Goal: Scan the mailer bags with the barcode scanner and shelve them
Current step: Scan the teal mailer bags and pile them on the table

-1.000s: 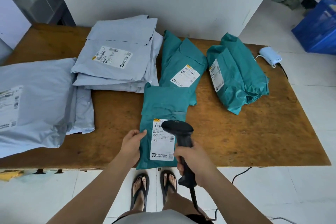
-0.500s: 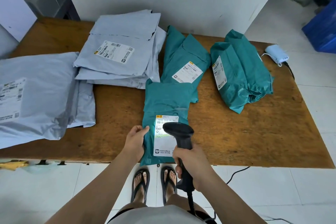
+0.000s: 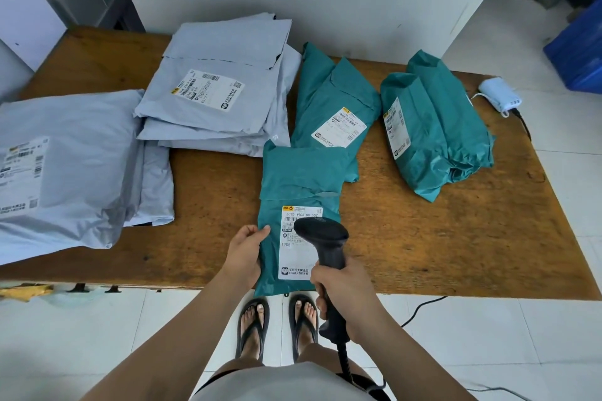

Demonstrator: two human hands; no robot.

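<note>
Grey mailer bags first. We count one big grey mailer bag at the far left of the frame, with a second grey edge poking out under it. A grey stack sits upper middle, at least three layers; we cannot tell the exact count. All lie on the wooden tabletop.

Two hands, lower middle. The left hand has its grip on the left edge of the near teal mailer bag, thumb on top. That bag lies at the near edge of the tabletop, its end overhanging. The right hand has its grip wrapped round the handle of the one black barcode scanner. The scanner head hangs over the bag's white label and blocks part of it.

A second teal mailer bag lies behind, partly overlapped. Right of it a teal bundle, one or two bags, unclear.

Far right is one light blue device with a cable, at the tabletop's edge. A blue crate stands on the floor at upper right. Two sandals show below the tabletop.
</note>
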